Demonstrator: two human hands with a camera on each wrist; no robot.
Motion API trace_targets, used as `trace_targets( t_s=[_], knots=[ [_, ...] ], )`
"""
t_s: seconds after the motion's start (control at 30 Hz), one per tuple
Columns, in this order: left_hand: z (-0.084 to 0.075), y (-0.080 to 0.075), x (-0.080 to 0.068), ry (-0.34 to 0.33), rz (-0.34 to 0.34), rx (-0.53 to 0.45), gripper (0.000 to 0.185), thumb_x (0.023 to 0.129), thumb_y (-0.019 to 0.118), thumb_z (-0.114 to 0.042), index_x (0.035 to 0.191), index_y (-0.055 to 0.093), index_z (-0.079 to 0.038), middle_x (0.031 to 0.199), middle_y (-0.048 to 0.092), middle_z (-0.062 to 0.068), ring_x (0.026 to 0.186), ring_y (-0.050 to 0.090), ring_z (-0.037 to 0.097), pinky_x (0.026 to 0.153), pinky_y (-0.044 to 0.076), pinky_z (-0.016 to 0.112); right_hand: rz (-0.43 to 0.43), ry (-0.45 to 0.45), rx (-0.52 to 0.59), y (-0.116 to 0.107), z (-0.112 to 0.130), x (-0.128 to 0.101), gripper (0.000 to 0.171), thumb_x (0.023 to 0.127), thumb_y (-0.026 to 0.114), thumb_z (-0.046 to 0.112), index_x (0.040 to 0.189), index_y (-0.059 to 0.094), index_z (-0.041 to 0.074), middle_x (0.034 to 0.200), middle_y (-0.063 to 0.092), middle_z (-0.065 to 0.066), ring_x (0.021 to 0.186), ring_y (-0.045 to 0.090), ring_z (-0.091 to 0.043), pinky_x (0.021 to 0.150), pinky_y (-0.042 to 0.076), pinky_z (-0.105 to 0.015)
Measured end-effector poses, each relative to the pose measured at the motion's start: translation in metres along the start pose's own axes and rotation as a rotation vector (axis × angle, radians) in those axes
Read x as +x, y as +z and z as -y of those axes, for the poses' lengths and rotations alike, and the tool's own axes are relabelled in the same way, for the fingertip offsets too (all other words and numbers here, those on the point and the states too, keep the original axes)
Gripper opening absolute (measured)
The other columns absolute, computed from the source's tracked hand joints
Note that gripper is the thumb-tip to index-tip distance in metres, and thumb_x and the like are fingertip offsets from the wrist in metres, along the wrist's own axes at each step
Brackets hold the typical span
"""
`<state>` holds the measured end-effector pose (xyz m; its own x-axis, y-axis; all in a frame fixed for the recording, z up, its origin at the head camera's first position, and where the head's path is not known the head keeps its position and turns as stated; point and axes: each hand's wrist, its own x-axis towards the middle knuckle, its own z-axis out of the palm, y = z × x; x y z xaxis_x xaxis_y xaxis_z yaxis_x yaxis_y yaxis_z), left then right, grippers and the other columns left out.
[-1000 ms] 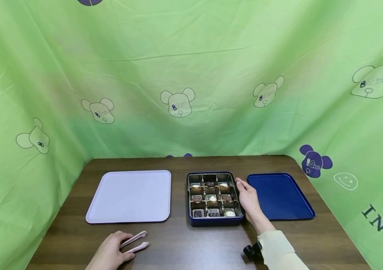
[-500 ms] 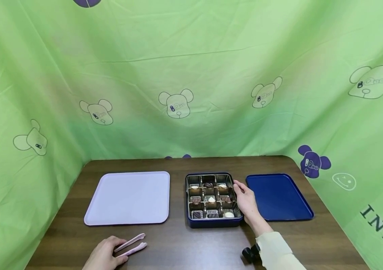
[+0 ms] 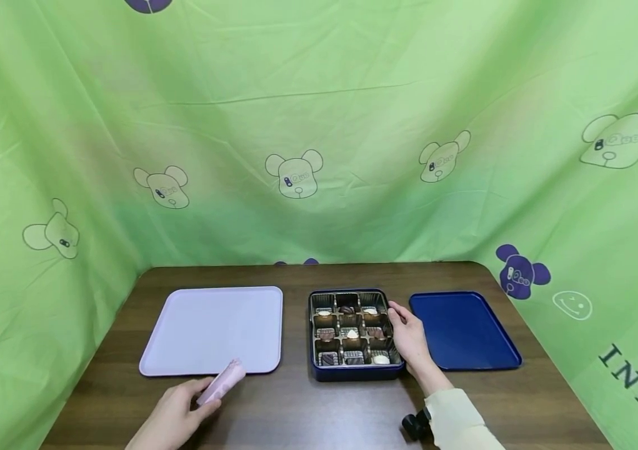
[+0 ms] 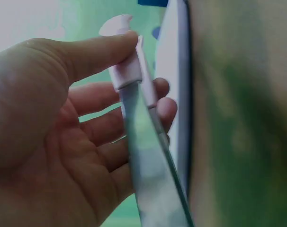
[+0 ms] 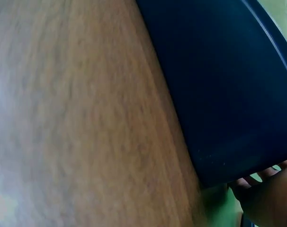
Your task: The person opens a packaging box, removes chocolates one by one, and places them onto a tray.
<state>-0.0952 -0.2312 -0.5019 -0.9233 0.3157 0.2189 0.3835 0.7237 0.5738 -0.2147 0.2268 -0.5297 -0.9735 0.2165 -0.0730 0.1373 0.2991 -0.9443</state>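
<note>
1. The left hand (image 3: 175, 415) grips the pink tongs (image 3: 220, 382) between thumb and fingers, just in front of the lilac tray (image 3: 212, 328) on the bench (image 3: 296, 406).
2. The right hand (image 3: 408, 337) rests with relaxed fingers against the right side of the chocolate box (image 3: 352, 334); the blue lid (image 3: 462, 331) lies beside it.
3. To do this well, I think the right hand should hold the box steady while the tongs come from above to 1 chocolate, squeezing softly.
</note>
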Motion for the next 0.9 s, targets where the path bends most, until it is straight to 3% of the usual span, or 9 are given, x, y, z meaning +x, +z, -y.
trace_targets(
  t_s=[0.17, 0.27, 0.4, 0.57, 0.9],
  knots=[
    [-0.019, -0.003, 0.022, 0.047, -0.115, 0.049, 0.023, 0.086, 0.080, -0.016, 0.108, 0.074, -0.013, 0.084, 0.059, -0.015, 0.073, 0.048, -0.001, 0.063, 0.044, 0.025, -0.010, -0.005, -0.005, -0.003, 0.001, -0.002, 0.046, 0.109, 0.048, 0.027, 0.148, 0.048, 0.003, 0.151, 0.046, -0.025, 0.142, 0.040, -0.040, 0.114, 0.032, -0.055],
    [-0.029, -0.004, 0.037, 0.037, -0.142, 0.067, 0.028, 0.085, 0.081, -0.017, 0.112, 0.074, -0.011, 0.091, 0.064, -0.010, 0.077, 0.054, 0.003, 0.067, 0.047, 0.027, -0.026, -0.010, 0.002, -0.002, 0.000, -0.001, 0.044, 0.108, 0.049, 0.025, 0.147, 0.050, 0.004, 0.151, 0.046, -0.023, 0.142, 0.039, -0.039, 0.115, 0.032, -0.054],
    [-0.040, -0.002, 0.054, 0.053, -0.144, 0.080, 0.032, 0.085, 0.081, -0.016, 0.115, 0.074, -0.006, 0.096, 0.068, 0.000, 0.079, 0.059, 0.008, 0.069, 0.051, 0.027, -0.038, -0.020, -0.006, -0.002, 0.001, 0.000, 0.043, 0.108, 0.051, 0.022, 0.146, 0.051, 0.002, 0.152, 0.046, -0.022, 0.143, 0.037, -0.038, 0.116, 0.031, -0.052],
    [-0.049, 0.005, 0.070, 0.074, -0.097, 0.112, 0.035, 0.087, 0.081, -0.019, 0.119, 0.073, -0.010, 0.088, 0.064, -0.002, 0.072, 0.052, 0.006, 0.064, 0.046, 0.026, -0.054, -0.021, 0.007, -0.002, 0.000, -0.001, 0.042, 0.107, 0.051, 0.019, 0.145, 0.052, 0.000, 0.151, 0.046, -0.023, 0.143, 0.037, -0.038, 0.116, 0.030, -0.052],
    [-0.063, 0.021, 0.086, 0.057, -0.099, 0.225, 0.041, 0.094, 0.072, -0.029, 0.130, 0.068, -0.010, 0.089, 0.064, 0.005, 0.065, 0.048, 0.013, 0.058, 0.044, 0.033, -0.082, -0.052, -0.014, 0.002, 0.000, 0.000, 0.040, 0.106, 0.053, 0.018, 0.142, 0.056, 0.001, 0.147, 0.052, -0.020, 0.141, 0.042, -0.036, 0.115, 0.033, -0.050]
  ],
)
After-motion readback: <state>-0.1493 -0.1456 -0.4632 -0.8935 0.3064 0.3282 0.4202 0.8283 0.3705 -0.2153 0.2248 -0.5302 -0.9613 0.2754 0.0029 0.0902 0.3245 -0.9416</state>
